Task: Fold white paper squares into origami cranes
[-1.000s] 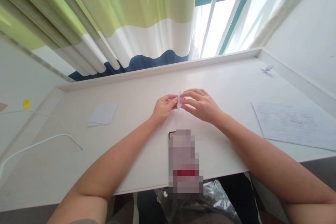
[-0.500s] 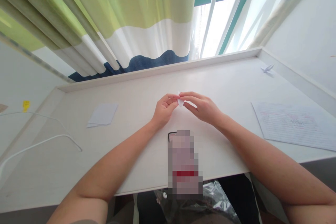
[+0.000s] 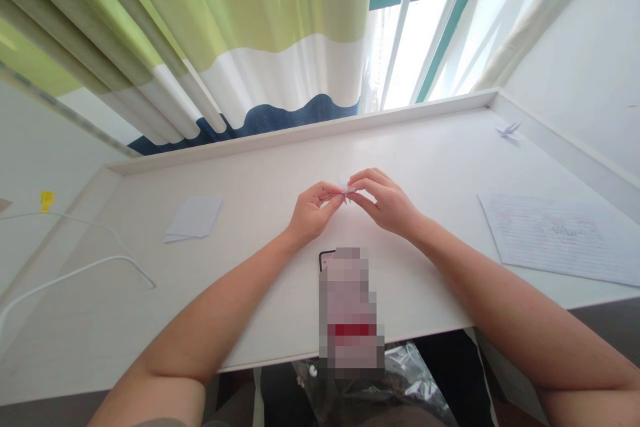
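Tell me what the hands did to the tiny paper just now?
The small folded paper, standing tall between both hands a second ago, is now pressed lower and mostly hidden between the fingers. The left hand and right hand kept pinching it. The paper stack, lined sheet and phone stayed put.

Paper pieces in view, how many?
4: a folded piece pinched between left hand and right hand, a white sheet at left (maybe stacked), a lined sheet at right, a small figure in the far right corner.
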Demonstrator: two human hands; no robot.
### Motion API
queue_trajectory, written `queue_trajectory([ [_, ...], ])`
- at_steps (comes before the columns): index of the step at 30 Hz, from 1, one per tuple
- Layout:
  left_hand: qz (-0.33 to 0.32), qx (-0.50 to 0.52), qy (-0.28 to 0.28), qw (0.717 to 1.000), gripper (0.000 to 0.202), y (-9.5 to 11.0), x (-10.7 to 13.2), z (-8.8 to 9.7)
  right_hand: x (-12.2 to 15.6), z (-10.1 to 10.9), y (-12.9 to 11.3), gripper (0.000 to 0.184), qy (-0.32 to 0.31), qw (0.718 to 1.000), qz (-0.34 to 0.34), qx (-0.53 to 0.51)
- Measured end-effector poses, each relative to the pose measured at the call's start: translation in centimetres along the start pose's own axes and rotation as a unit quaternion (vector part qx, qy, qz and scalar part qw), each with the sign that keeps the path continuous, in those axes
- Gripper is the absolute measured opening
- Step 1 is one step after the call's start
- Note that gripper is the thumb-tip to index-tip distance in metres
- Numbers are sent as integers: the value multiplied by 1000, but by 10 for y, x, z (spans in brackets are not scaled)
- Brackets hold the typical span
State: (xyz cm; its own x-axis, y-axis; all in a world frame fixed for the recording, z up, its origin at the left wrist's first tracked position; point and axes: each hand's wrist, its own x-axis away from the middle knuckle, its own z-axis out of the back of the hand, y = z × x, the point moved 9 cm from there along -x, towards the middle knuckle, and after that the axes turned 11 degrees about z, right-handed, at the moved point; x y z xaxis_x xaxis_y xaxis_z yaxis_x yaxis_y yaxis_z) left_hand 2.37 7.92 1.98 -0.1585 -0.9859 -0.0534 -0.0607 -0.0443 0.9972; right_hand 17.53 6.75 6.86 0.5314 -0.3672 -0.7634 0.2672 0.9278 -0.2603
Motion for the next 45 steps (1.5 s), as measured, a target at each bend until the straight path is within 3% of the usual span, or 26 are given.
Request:
queue_trajectory([
  [8, 14, -18, -1, 1000, 35, -5, 0, -1, 2, 0, 4, 9, -17, 999, 12, 26],
  [15, 32, -9, 19, 999, 36, -5, 1, 0, 2, -1, 5, 8, 27, 999, -27, -10],
  [27, 47, -6, 59, 997, 35, -8, 1, 3, 8, -9, 22, 9, 70, 976, -184, -93],
  [31, 26, -22, 65, 997, 37, -5, 7, 4, 10, -12, 25, 11, 90, 961, -206, -160],
  [37, -47, -105, 72, 991, 31, 9, 19, 0, 14, -17, 30, 45, 116, 932, -223, -262],
  [41, -93, -117, 66, 987, 28, 17, 19, -4, 16, -21, 34, 32, 125, 895, -266, -337],
  [45, -96, -100, 83, 987, 22, 20, 18, -3, 15, -28, 34, 28, 111, 863, -284, -402],
])
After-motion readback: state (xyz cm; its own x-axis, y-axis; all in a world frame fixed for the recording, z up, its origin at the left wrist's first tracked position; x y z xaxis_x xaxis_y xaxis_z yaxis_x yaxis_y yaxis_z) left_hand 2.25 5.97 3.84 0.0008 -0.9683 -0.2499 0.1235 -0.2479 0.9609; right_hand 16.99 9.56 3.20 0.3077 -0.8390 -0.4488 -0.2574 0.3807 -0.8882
